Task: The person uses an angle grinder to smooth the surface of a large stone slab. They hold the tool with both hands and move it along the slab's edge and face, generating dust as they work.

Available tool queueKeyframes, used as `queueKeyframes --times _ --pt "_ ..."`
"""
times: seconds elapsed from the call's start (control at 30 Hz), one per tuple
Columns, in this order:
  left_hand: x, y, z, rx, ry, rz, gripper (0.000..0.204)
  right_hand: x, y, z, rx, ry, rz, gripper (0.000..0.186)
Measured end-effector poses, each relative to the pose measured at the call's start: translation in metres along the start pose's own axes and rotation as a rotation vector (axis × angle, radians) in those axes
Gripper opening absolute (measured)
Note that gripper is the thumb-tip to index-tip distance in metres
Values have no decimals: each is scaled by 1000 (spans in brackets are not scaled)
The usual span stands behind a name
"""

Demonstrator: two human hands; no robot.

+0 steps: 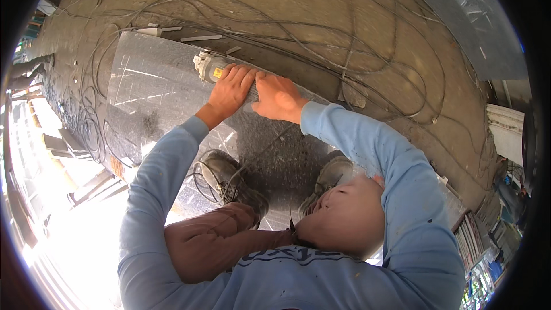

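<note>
A dusty, pale grey power tool (208, 68) with a yellow label, by its shape an angle grinder, lies along the far edge of a dark, speckled stone slab (152, 74). My left hand (232, 89) is wrapped over the grinder's body, just right of its head. Right beside it, my right hand (279, 97) closes round the rear part, its thumb bent toward the left hand. Both hands cover most of the body, and whatever disc or blade it carries is hidden. White dust streaks and scratches mark the slab's left part.
My shoes (221, 172) rest on the slab, with a thin cable (198, 181) looped by the left one. Long black cables (298, 37) cross the dirt floor beyond. Pale offcut strips (201, 38) lie along the slab's far edge. Another grey slab (476, 17) is at upper right.
</note>
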State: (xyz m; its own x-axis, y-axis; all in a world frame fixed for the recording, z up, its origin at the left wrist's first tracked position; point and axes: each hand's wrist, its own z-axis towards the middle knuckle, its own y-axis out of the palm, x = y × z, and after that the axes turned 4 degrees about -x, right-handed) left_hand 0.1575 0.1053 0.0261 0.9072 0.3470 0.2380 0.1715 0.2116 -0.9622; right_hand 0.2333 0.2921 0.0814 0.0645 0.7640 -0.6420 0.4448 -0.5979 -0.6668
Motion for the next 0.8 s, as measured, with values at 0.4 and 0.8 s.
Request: queueKeyframes --times 0.4,0.8 --pt "-7 10 2 5 8 12 41 6 6 12 -56 75 25 60" --pt "4 23 5 1 -16 -47 49 18 10 6 -107 36 8 60"
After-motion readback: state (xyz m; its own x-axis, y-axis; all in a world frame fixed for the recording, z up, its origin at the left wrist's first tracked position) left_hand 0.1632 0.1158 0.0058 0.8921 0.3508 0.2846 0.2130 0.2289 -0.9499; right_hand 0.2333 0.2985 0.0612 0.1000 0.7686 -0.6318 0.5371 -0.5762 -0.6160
